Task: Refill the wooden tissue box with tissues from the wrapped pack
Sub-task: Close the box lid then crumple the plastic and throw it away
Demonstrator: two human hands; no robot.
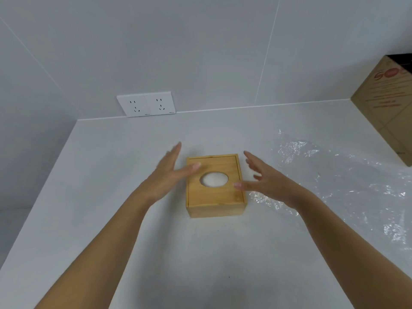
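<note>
Square light-wood tissue box [215, 202] with a lid and an oval cut-out is seen near the middle of the white countertop [156, 241], well apart from the back wall. White tissue [214, 179] is visible through the oval opening, sitting flush and not pulled up. The lid is seated flat inside the box rim.

Left hand [166, 175] is held at the box's left side, fingers straight and together, palm turned towards the box, thumb laid out over the lid's left edge. Nothing is gripped. The hand is motion-blurred, so contact with the lid cannot be told.

Right hand [267, 180] is held at the box's right side, fingers spread and relaxed, thumb tip over the lid's right part just beside the oval. Nothing is pinched or held. Contact with the wood cannot be told here either.

Crumpled clear plastic wrap [334, 175] is spread on the countertop to the right, its near edge just beside the box's right wall and partly hidden under the right wrist. Brown cardboard carton [388, 103] with red print is stood at the far right edge, cut off by the frame, print too blurred to read. White double wall socket [146, 104] is mounted on the grey tiled wall [200, 52] just above the countertop, behind and left of the box
</note>
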